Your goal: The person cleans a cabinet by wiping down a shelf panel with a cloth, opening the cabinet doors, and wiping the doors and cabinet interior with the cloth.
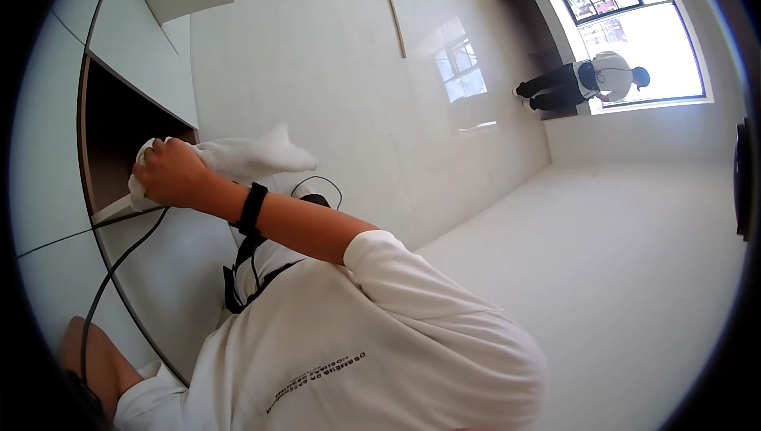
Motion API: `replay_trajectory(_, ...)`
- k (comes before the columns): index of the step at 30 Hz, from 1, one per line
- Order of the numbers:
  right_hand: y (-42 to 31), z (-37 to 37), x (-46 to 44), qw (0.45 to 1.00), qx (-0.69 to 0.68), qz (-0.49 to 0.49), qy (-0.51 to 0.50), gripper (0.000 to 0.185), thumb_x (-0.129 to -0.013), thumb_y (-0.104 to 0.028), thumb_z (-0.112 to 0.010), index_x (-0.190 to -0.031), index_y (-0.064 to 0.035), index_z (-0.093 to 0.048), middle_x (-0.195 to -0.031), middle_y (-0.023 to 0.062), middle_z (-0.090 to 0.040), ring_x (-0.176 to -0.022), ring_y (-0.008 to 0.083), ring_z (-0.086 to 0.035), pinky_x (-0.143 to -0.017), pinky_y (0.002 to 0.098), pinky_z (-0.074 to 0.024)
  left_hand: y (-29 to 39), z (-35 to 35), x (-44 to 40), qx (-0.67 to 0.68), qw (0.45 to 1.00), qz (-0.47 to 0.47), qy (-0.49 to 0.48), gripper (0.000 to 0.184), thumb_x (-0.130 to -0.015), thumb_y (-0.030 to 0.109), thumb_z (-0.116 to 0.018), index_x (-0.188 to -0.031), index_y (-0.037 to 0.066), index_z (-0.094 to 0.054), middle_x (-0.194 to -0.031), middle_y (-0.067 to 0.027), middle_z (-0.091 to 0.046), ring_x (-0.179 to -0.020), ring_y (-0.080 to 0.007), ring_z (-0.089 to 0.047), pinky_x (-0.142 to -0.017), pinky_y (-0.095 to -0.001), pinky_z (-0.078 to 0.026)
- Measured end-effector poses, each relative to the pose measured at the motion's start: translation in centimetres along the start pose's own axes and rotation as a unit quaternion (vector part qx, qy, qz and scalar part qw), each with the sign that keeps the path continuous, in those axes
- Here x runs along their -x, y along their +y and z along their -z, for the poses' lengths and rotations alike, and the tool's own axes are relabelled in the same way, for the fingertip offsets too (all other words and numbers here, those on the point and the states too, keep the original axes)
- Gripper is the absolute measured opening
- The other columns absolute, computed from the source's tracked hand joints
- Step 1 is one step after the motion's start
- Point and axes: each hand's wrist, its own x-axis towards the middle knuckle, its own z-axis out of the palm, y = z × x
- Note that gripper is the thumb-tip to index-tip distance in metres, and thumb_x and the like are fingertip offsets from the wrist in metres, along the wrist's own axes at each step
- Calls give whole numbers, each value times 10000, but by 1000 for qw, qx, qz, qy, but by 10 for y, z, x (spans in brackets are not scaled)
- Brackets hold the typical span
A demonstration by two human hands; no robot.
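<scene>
My right hand [173, 173] is closed around a bunched white cloth [258, 155], at the edge of an open cabinet compartment [119, 118] with a dark brown inside. A loose length of the cloth trails out from the hand over the pale floor. The fingers press the bunched part against or close to the compartment's light-coloured edge [119, 211]; the exact contact is hidden. A black band [253, 209] circles my right wrist. Only the bent left arm [99, 356] shows at the lower left, and its hand is out of sight.
Pale cabinet panels [51, 138] line the left side. A black cable [107, 272] runs past the cabinet front. A thin strip [394, 17] lies on the glossy floor [317, 43]. Another person [587, 78] stands at the bright window [662, 43].
</scene>
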Motion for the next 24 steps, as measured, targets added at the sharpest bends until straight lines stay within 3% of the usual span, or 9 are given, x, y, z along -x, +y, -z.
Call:
replay_trajectory(2, -18, -20, 1, 998, 13, 11, 68, 265, -783, -304, -678, -947, -97, -699, -923, 113, -681, -934, 267, -618, -814, 393, -464, 1, 1, 2, 7, 1000, 3, 7, 385, -997, 241, -443, -1283, -9, -501, -1329, -216, -561, -1216, -366, -550, -1091, -462, -411)
replay_trajectory(3, -22, -18, 0, 998, -19, 18, 48, 305, -795, -309, -674, -1028, -112, -694, -985, 114, -669, -989, 270, -582, -912, 411, -400, 1, 1, 2, 12, 1000, 2, 8, 378, -996, 233, -451, -1283, -8, -501, -1332, -214, -560, -1222, -366, -547, -1093, -462, -410)
replay_trajectory(6, -30, -16, -5, 997, -68, -25, -27, 301, -807, -307, -651, -1041, -127, -703, -1000, 115, -678, -1018, 286, -590, -974, 439, -368, -1, 5, 4, 16, 1000, 5, 15, 359, -992, 210, -475, -1281, -2, -502, -1342, -208, -558, -1239, -367, -540, -1098, -462, -408)
replay_trajectory(10, -14, 3, 15, 997, -76, -7, -32, 279, -815, -289, -654, -1051, -144, -685, -986, 113, -673, -1001, 285, -614, -935, 426, -396, -2, 17, 9, 15, 999, 8, 43, 339, -988, 178, -507, -1280, 5, -504, -1354, -200, -554, -1263, -368, -530, -1105, -463, -404)
replay_trajectory(12, 0, 17, 33, 998, -56, -16, -35, 273, -810, -276, -674, -1053, -152, -666, -963, 110, -665, -980, 283, -629, -892, 412, -423, -4, 26, 18, -20, 993, 39, 106, 332, -985, 163, -523, -1279, 9, -504, -1361, -196, -552, -1275, -369, -524, -1108, -463, -403)
replay_trajectory(16, 27, 62, 65, 999, -7, -42, -13, 226, -820, -272, -687, -1001, -143, -645, -903, 84, -676, -838, 255, -669, -768, 390, -485, -18, 22, 93, -198, 902, 316, 217, 322, -981, 131, -555, -1277, 16, -506, -1373, -188, -549, -1298, -370, -514, -1115, -463, -400)
replay_trajectory(18, 39, 73, 73, 996, -12, -76, -34, 229, -817, -273, -690, -996, -136, -647, -878, 80, -676, -819, 259, -668, -757, 386, -487, -17, 4, 149, -221, 854, 455, 120, 319, -978, 116, -571, -1276, 20, -506, -1379, -184, -547, -1310, -370, -509, -1118, -463, -398)
replay_trajectory(20, 37, 79, 78, 993, -10, -105, -58, 227, -819, -273, -690, -990, -130, -650, -860, 82, -676, -808, 266, -664, -750, 385, -486, 0, -4, 198, -190, 823, 534, -24, 369, -1005, 138, -565, -1344, 19, -480, -1453, -139, -511, -1356, -304, -473, -1141, -447, -366)
replay_trajectory(24, 27, 63, 64, 989, -16, -128, -78, 222, -811, -251, -690, -982, -116, -649, -868, 95, -678, -831, 283, -654, -745, 389, -485, 18, 2, 217, -181, 792, 569, -132, 523, -992, 207, -600, -1454, 51, -409, -1518, -151, -434, -1431, -327, -381, -1175, -481, -291)
